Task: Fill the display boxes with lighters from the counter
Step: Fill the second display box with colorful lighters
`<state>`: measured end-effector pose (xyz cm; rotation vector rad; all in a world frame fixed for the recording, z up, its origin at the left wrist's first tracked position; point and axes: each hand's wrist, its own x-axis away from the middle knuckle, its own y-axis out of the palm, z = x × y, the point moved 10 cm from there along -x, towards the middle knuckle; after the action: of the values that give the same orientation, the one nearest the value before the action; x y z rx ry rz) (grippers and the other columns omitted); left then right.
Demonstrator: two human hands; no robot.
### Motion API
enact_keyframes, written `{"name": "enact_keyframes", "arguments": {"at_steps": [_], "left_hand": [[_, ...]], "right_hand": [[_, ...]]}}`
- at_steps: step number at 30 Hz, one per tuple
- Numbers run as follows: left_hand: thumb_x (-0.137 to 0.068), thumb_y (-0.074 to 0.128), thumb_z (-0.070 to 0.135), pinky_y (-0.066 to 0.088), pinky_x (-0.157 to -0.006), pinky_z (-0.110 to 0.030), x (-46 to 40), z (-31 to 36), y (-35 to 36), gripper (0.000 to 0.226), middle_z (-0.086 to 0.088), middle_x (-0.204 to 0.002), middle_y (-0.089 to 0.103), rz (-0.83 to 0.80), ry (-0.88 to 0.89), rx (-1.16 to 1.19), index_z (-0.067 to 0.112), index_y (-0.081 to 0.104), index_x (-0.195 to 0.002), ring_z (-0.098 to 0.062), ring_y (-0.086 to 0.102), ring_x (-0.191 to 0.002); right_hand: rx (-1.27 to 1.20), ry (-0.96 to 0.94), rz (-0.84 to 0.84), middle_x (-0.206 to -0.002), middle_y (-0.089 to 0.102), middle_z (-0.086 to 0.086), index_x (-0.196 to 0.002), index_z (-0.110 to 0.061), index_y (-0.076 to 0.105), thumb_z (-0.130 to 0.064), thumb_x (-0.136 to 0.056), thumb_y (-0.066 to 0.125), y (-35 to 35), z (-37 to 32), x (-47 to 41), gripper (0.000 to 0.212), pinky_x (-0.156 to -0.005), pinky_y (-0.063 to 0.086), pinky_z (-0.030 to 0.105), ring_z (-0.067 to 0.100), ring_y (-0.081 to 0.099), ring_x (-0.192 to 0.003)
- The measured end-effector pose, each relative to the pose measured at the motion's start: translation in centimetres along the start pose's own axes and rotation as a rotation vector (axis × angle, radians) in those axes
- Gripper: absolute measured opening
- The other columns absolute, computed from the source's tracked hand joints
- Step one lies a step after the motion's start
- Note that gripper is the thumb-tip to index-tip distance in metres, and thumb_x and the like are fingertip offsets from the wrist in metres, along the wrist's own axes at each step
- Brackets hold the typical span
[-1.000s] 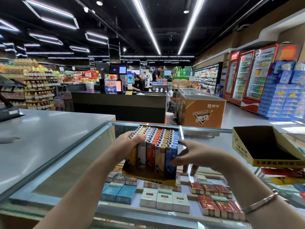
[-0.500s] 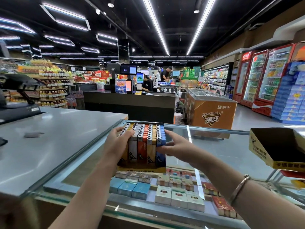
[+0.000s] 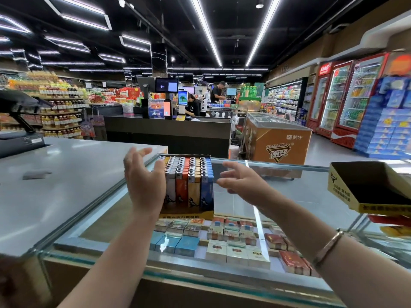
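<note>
A yellow display box [image 3: 186, 215] packed with rows of upright lighters [image 3: 189, 174] in white, orange, tan and blue stands on the glass counter top [image 3: 289, 190]. My left hand [image 3: 143, 181] hovers just left of the box, fingers spread and relaxed, holding nothing. My right hand [image 3: 242, 181] floats a short way right of the box, fingers loosely spread, empty. A second yellow display box [image 3: 364, 192], empty with a dark inside, sits tilted at the right edge of the counter.
Cigarette packs [image 3: 222, 236] lie under the glass. A grey counter [image 3: 55, 185] stretches to the left with a small dark item [image 3: 36, 174] on it. Beyond are a black checkout desk [image 3: 166, 132], an orange freezer chest [image 3: 280, 141] and drink fridges [image 3: 347, 96].
Both hands have let go of the full lighter box and drawn away from its sides. The box now stands free on the glass, further left than a second ago.
</note>
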<state>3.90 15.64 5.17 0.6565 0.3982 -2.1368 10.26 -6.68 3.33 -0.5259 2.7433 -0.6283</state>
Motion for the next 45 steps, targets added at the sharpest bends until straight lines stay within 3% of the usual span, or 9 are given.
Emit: {"name": "enact_keyframes", "arguments": {"at_steps": [4,10,13,18,22,28,35,39,45], "left_hand": [[-0.084,0.055,0.006,0.026,-0.099,-0.017,2.9,6.6,0.7,0.019,-0.006,-0.127,0.051,0.013,0.347,-0.032,0.012,0.060,-0.101,-0.013,0.041,-0.120],[-0.084,0.057,0.014,0.037,-0.093,-0.023,9.4,12.1,10.1,0.036,0.011,-0.113,0.045,-0.497,0.371,0.129,0.018,0.048,-0.119,-0.006,0.043,-0.108],[-0.085,0.058,0.015,0.037,-0.085,-0.020,13.4,14.0,14.2,0.037,0.012,-0.109,0.045,-0.675,0.385,0.157,0.020,0.047,-0.120,-0.006,0.045,-0.102],[-0.088,0.056,0.022,0.038,-0.095,-0.031,19.4,15.5,21.1,0.043,0.000,-0.134,0.047,-0.949,0.345,0.182,0.024,0.045,-0.129,-0.014,0.044,-0.119],[-0.094,0.049,0.036,0.032,-0.100,-0.033,23.4,14.9,26.3,0.050,-0.002,-0.146,0.037,-1.170,0.255,0.116,0.027,0.035,-0.140,-0.020,0.037,-0.131],[-0.094,0.042,0.047,0.028,-0.110,-0.041,26.0,13.6,30.1,0.065,-0.011,-0.150,0.030,-1.359,0.035,0.120,0.018,0.018,-0.147,-0.027,0.032,-0.136],[-0.094,0.050,0.026,0.043,-0.069,-0.023,20.5,11.5,27.9,0.035,-0.002,-0.107,0.057,-1.024,-0.346,0.412,0.019,0.040,-0.127,-0.008,0.054,-0.090],[-0.089,0.051,0.010,0.052,-0.061,-0.025,17.8,9.7,26.6,0.016,-0.004,-0.092,0.064,-1.018,-0.330,0.289,0.014,0.053,-0.105,-0.015,0.064,-0.082],[-0.080,0.052,0.001,0.044,-0.049,-0.012,16.4,6.3,24.4,0.032,-0.002,-0.087,0.062,-1.053,-0.239,0.092,0.016,0.051,-0.108,-0.009,0.061,-0.078]], "right_hand": [[0.172,-0.140,0.220,-0.094,0.064,-0.002,-0.123,-0.012,0.053,-0.014,-0.089,0.058,-5.2,-0.8,2.8,0.034,-0.074,0.049,0.019,0.009,0.061,-0.088],[0.347,-0.070,0.637,-0.080,0.064,0.003,-0.098,-0.011,0.064,-0.006,-0.088,0.056,-15.6,2.7,8.0,0.014,-0.064,0.051,0.031,0.023,0.062,-0.075],[0.464,0.017,0.790,-0.092,0.066,0.010,-0.101,-0.007,0.065,-0.007,-0.087,0.056,-19.9,5.3,10.5,0.016,-0.063,0.047,0.024,0.021,0.060,-0.081],[0.550,0.238,0.994,-0.120,0.048,0.012,-0.115,-0.011,0.058,-0.017,-0.087,0.054,-26.2,9.1,14.8,0.029,-0.081,0.051,0.046,0.032,0.047,-0.108],[0.641,0.505,0.929,-0.132,0.044,0.016,-0.129,-0.019,0.047,-0.027,-0.092,0.044,-29.1,12.7,16.6,0.038,-0.100,0.036,0.047,0.035,0.040,-0.120],[0.614,0.426,0.979,-0.114,0.061,0.015,-0.131,-0.021,0.048,0.001,-0.083,0.044,-30.5,11.9,16.3,0.053,-0.085,0.037,0.037,0.032,0.052,-0.099],[0.532,0.188,0.983,-0.101,0.063,0.014,-0.131,-0.010,0.048,0.009,-0.081,0.049,-29.0,8.7,14.1,0.054,-0.060,0.041,0.023,0.019,0.052,-0.079],[0.525,0.114,0.836,-0.073,0.054,-0.002,-0.131,-0.012,0.043,0.006,-0.079,0.053,-25.3,7.3,12.1,0.056,-0.057,0.048,0.033,0.014,0.054,-0.067],[0.475,0.181,0.621,-0.077,0.049,0.003,-0.127,-0.013,0.036,0.000,-0.076,0.056,-21.1,8.6,9.3,0.056,-0.064,0.047,0.037,0.020,0.053,-0.074]]}}
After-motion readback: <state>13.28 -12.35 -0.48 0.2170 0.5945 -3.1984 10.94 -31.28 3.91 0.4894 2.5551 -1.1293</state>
